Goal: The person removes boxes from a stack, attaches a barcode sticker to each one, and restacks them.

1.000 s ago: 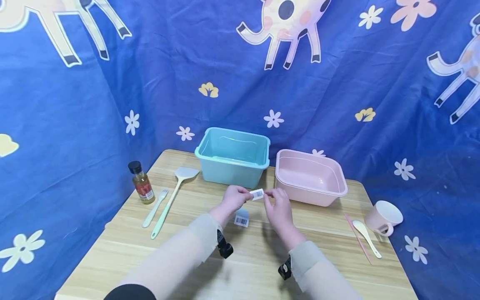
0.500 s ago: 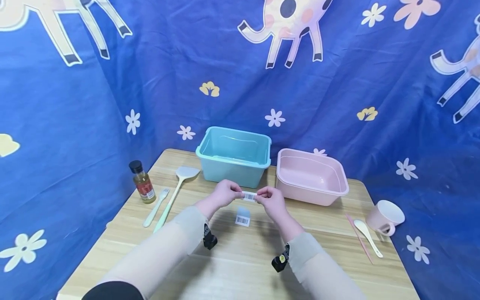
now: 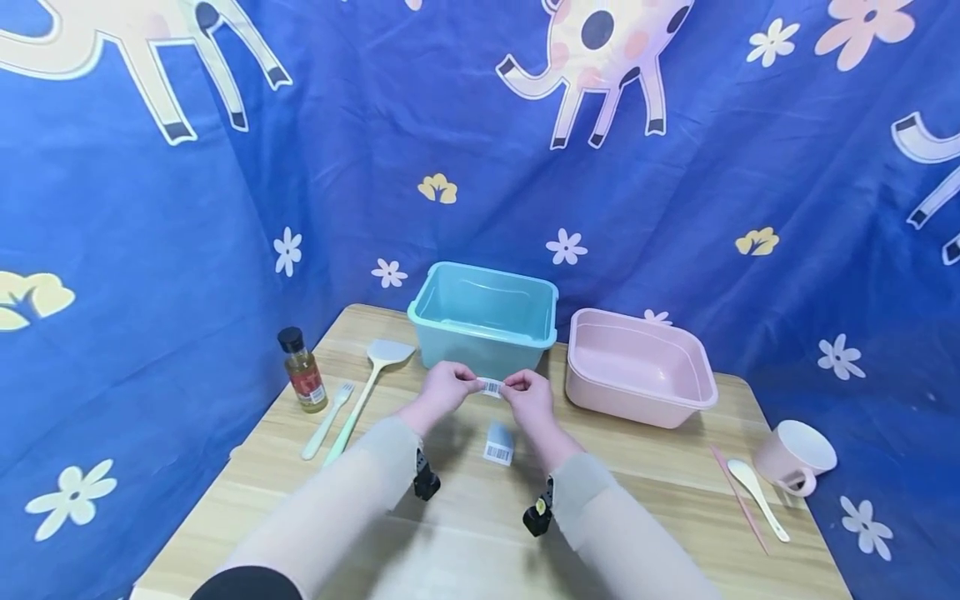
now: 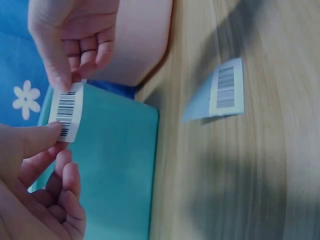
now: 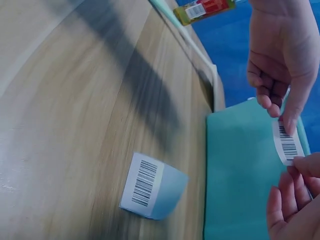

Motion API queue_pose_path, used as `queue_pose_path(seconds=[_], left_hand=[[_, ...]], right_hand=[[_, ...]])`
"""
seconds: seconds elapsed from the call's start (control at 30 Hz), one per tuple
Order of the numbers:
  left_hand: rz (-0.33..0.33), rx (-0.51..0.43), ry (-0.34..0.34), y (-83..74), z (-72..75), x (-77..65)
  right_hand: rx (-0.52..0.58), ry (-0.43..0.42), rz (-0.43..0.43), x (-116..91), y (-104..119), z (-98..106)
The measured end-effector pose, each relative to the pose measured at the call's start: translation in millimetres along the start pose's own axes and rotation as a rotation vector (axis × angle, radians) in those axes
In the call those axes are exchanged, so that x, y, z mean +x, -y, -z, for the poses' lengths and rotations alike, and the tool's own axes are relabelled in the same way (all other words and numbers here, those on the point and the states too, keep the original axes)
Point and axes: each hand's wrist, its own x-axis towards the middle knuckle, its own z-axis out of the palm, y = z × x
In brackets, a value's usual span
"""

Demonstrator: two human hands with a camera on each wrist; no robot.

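Observation:
A white barcode sticker point(image 3: 492, 388) is stretched between both hands, just in front of the teal basin point(image 3: 483, 348). My left hand point(image 3: 447, 388) pinches one end between thumb and finger; my right hand point(image 3: 531, 402) pinches the other. In the left wrist view, the sticker point(image 4: 67, 111) bows slightly, its barcode facing the camera. Below the hands, on the wooden table, lies a piece of bluish backing paper point(image 3: 498, 442) with another barcode label on it. One edge of that backing paper point(image 4: 215, 95) looks curled up from the wood in the left wrist view.
A pink basin point(image 3: 641, 367) stands right of the teal one. To the left are a sauce bottle point(image 3: 306, 379), a fork point(image 3: 327, 422) and a spatula point(image 3: 367, 396). At the right edge are a pink stick point(image 3: 738, 500), a white spoon point(image 3: 759, 498) and a mug point(image 3: 795, 457).
Both hands have drawn closer together on the sticker and shifted a little to the left over the table. The head view has turned slightly, so the whole scene sits further right and lower.

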Motion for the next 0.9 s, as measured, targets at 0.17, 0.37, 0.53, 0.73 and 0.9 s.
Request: queue_pose_path(seconds=[0.17,0.37,0.53,0.73,0.9], left_hand=[[0.013,0.005,-0.063,12.3,-8.2,8.4],[0.069,-0.018,-0.12,20.8,-11.3,17.5],[0.102,0.012,-0.166,25.6,-12.5,26.5],[0.113,0.044,-0.193,26.2,-15.6,37.6],[0.138,0.061,-0.215,26.2,-19.2,44.5]], right_hand=[[-0.004,-0.065,-0.038,7,-6,-16],[-0.008,-0.098,-0.065,15,-7,-35],[-0.001,-0.116,-0.084,23,-4,-45],[-0.017,-0.131,-0.061,36,-6,-49],[-0.028,-0.134,-0.073,44,-9,-52]])
